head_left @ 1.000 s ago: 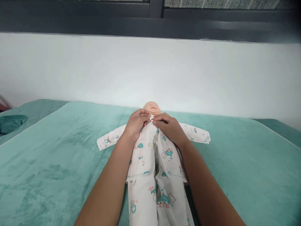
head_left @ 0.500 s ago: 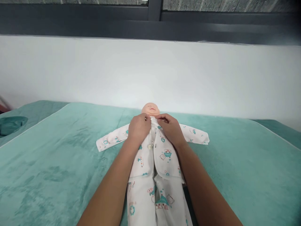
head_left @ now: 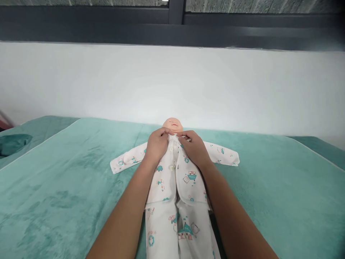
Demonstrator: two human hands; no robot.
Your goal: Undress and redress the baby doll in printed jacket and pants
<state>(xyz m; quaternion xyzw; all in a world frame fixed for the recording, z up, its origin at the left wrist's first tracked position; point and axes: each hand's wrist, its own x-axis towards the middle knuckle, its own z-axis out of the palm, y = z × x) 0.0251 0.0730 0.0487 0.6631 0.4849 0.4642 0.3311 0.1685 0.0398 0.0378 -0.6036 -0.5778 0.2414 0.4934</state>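
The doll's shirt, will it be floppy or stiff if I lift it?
The shirt is probably floppy: it falls open in a soft curve. It looks thin, so it may feel light. With sleeves spread wide on the sheet, it likely won't roll.

A bald baby doll (head_left: 173, 123) lies face-up on a teal plush cover (head_left: 67, 190). Its white jacket (head_left: 162, 189), printed with animals, parts at the lower front, long sleeves (head_left: 223, 154) spread outward; matching trousers (head_left: 162, 232) extend straight below.

white jacket (head_left: 165, 178) and trousers (head_left: 161, 230) with a teal-and-red cartoon pattern, mottled teal cover (head_left: 70, 187), white wall (head_left: 172, 82)
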